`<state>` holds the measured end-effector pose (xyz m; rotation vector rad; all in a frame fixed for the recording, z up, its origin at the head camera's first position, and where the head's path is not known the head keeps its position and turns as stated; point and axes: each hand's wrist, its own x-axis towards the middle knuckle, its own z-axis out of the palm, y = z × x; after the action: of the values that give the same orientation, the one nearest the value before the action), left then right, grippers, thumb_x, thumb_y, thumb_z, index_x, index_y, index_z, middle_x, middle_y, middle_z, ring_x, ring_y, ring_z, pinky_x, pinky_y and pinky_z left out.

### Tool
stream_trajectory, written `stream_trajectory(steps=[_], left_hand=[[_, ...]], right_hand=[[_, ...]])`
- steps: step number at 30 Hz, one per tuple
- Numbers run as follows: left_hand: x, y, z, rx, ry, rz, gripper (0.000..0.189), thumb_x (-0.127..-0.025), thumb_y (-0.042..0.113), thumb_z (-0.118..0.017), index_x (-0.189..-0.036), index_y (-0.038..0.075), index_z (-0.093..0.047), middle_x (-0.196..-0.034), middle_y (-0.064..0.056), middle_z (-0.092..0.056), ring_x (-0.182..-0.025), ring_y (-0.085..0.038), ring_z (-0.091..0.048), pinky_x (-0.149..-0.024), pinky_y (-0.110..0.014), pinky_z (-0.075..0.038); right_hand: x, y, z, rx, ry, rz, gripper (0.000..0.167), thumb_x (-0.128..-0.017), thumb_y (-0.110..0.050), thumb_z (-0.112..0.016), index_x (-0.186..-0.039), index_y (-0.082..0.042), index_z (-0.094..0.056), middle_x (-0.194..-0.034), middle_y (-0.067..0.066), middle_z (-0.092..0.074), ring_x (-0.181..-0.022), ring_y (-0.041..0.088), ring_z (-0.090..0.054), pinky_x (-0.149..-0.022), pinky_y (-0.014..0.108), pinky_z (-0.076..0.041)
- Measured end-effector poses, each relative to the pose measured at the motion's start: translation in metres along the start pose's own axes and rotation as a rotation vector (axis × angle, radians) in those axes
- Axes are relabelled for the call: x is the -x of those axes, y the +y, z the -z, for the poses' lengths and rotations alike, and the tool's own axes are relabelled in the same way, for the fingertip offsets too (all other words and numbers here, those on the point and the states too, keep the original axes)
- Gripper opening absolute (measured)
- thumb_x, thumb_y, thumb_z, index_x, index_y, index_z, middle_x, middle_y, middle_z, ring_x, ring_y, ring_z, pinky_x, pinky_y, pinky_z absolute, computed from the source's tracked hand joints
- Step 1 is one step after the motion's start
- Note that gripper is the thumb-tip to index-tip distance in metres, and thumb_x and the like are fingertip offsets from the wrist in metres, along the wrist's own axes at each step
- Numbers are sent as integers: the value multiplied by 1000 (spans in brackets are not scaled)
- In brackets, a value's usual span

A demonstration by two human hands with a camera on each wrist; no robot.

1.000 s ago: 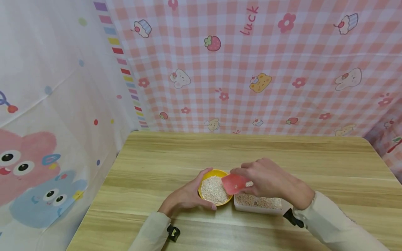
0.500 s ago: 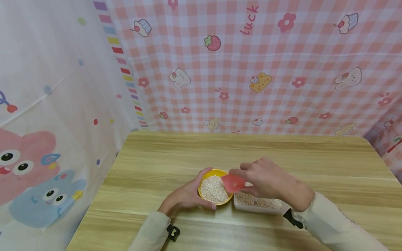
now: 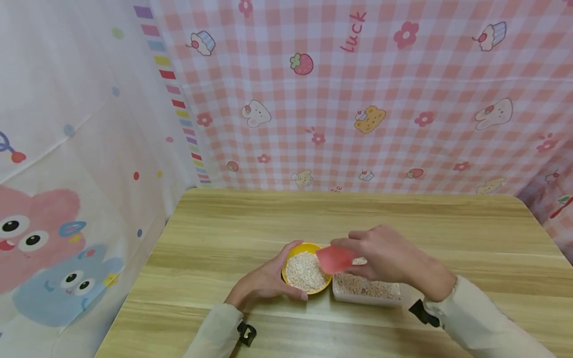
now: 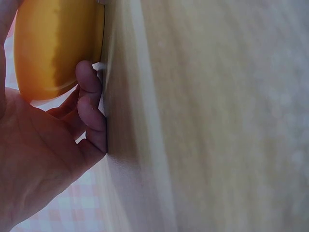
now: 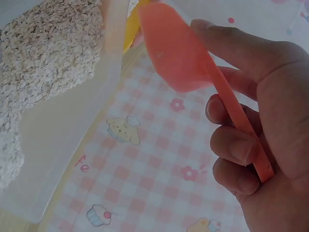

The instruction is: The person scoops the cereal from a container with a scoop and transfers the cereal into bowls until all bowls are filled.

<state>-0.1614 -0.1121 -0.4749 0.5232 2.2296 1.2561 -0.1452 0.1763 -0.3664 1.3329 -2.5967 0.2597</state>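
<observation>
I see a plain yellow bowl (image 3: pixel 309 247); inside it, pale cream flakes (image 3: pixel 306 272); at its rim, a coral-pink scoop (image 3: pixel 333 259); beside it, a translucent whitish box (image 3: pixel 367 299); under it, a tan, brown-streaked table (image 3: pixel 224 219); behind it, pink-and-white checked cloth (image 3: pixel 277 79) printed with pinkish-red strawberries (image 3: pixel 302 64).
</observation>
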Motion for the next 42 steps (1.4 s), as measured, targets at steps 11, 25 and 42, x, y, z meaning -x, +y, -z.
stream_trajectory(steps=[11, 25, 42], left_hand=[[-1, -1, -1, 2, 8, 14, 118, -68, 37, -92, -157, 35, -14, -158, -2, -32, -141, -26, -35, -116, -56, -24], [0, -3, -3, -7, 25, 16, 117, -68, 39, -92, -156, 38, -15, -160, -3, -29, -143, -28, -33, -116, -58, -24], [2, 0, -2, -78, 50, -27, 117, -68, 43, -91, -158, 29, -17, -159, -4, -28, -143, -26, -30, -117, -56, -23]], right_hand=[[25, 12, 10, -91, 0, -133, 51, -76, -35, -85, -121, -14, -70, -96, 0, -73, -64, -1, -54, -57, 22, -46], [64, 29, 12, -107, -101, -247, 54, -76, -32, -85, -123, -11, -69, -99, 1, -73, -72, 3, -65, -58, 25, -48], [71, 30, 2, -34, -174, -307, 54, -73, -29, -87, -121, -11, -69, -104, 13, -73, -68, 10, -67, -59, 35, -52]])
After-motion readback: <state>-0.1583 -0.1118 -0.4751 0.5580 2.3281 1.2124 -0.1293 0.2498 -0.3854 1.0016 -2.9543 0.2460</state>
